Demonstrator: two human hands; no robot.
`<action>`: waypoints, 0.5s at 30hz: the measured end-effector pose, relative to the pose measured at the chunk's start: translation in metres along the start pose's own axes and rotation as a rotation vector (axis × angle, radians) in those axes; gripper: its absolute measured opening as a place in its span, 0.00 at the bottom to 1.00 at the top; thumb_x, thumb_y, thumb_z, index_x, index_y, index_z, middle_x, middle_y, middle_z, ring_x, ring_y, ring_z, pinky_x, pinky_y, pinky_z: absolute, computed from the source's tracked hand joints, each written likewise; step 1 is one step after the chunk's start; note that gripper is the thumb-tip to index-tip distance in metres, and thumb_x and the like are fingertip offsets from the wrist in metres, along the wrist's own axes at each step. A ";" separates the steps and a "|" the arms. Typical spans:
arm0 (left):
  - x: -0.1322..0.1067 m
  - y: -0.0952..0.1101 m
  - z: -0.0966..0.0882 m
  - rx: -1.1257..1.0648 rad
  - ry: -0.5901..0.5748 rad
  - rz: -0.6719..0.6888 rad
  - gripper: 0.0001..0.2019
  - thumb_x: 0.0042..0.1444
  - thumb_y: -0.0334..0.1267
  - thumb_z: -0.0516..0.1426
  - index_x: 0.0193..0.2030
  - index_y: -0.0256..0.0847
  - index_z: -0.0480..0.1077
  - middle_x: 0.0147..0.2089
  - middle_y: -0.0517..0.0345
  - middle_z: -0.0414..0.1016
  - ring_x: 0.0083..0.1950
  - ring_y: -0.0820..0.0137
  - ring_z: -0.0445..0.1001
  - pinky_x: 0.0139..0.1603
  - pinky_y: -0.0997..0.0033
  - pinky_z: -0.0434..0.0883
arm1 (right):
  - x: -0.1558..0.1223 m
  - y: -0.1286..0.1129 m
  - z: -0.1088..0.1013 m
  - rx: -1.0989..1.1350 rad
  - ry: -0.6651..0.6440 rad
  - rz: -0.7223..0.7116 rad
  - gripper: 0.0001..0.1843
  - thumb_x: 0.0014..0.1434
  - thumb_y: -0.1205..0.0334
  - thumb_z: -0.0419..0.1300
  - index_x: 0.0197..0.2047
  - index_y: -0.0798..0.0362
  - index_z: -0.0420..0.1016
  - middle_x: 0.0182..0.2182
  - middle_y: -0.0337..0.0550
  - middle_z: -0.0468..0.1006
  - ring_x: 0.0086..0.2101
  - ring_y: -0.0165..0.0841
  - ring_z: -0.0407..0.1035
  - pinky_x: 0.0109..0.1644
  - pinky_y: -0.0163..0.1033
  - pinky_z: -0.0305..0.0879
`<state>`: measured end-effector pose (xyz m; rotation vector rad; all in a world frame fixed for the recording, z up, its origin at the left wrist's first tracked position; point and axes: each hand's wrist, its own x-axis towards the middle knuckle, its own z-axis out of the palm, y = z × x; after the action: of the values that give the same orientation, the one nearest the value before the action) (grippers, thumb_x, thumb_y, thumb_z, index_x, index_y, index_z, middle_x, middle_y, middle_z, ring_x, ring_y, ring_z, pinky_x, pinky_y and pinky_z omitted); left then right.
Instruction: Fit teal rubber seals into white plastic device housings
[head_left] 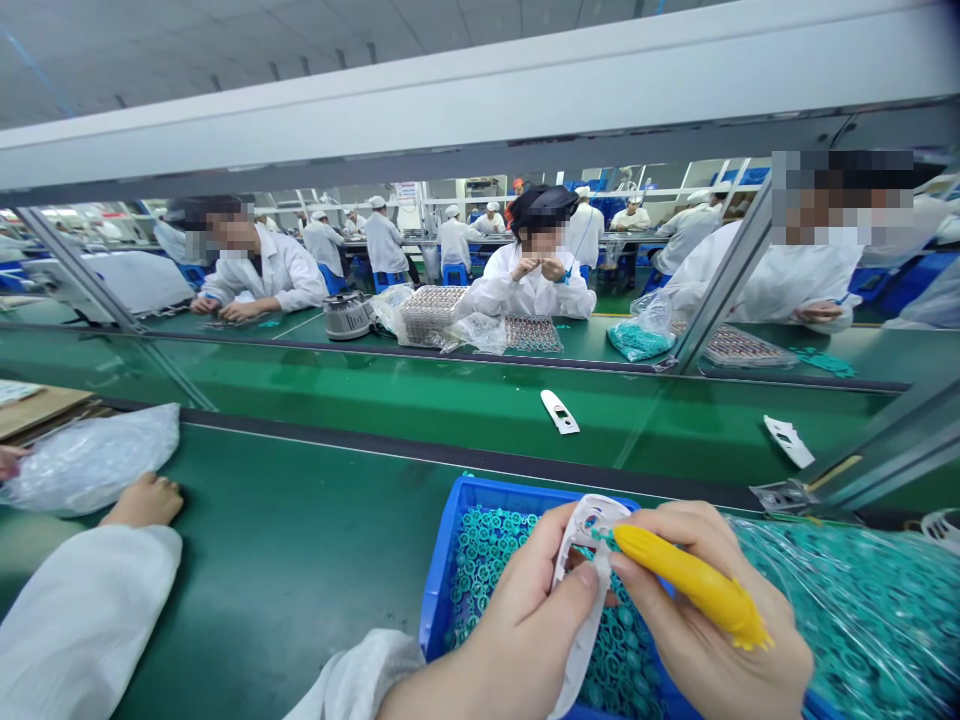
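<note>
My left hand (529, 610) grips a white plastic casing (586, 535) upright above a blue plastic bin (480, 490). My right hand (712, 600) holds a yellow tapered tool (694, 580), its narrow tip against the top of the casing. A small teal ring (604, 538) appears to sit at that tip, though my fingers partly hide the contact. The bin below is heaped with teal rubber rings (495, 560). To the right, a clear plastic bag of the same rings (862, 610) lies against the bin.
A co-worker's hand (142, 500) in a white sleeve rests on the green belt (285, 570), near a clear plastic bag (94, 458). Two white casings (559, 411) lie beyond a metal-framed glass partition (480, 120), with workers in white behind it.
</note>
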<state>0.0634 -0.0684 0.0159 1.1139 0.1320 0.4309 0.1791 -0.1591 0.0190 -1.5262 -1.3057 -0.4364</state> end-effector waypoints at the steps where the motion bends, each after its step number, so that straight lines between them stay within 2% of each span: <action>1: -0.001 0.002 0.001 0.007 -0.008 0.000 0.15 0.61 0.38 0.52 0.55 0.43 0.66 0.49 0.54 0.71 0.46 0.69 0.68 0.51 0.69 0.64 | 0.000 0.000 0.000 -0.003 -0.008 -0.010 0.10 0.54 0.68 0.62 0.40 0.48 0.70 0.30 0.40 0.73 0.32 0.34 0.68 0.33 0.39 0.66; 9: -0.003 0.003 0.001 -0.011 -0.043 0.034 0.19 0.59 0.42 0.55 0.56 0.42 0.66 0.48 0.52 0.72 0.48 0.66 0.69 0.51 0.67 0.65 | 0.001 0.000 0.002 -0.136 0.031 -0.134 0.09 0.55 0.65 0.63 0.39 0.48 0.69 0.29 0.39 0.73 0.31 0.34 0.66 0.33 0.39 0.64; 15: -0.005 0.003 0.000 -0.035 -0.013 0.024 0.19 0.55 0.42 0.58 0.54 0.42 0.69 0.47 0.53 0.73 0.50 0.62 0.69 0.51 0.66 0.65 | 0.001 -0.004 0.002 -0.233 0.107 -0.069 0.10 0.54 0.62 0.64 0.37 0.47 0.65 0.27 0.38 0.66 0.29 0.34 0.64 0.31 0.40 0.64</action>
<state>0.0582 -0.0693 0.0181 1.0846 0.0992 0.4459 0.1753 -0.1574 0.0204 -1.6280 -1.2602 -0.7256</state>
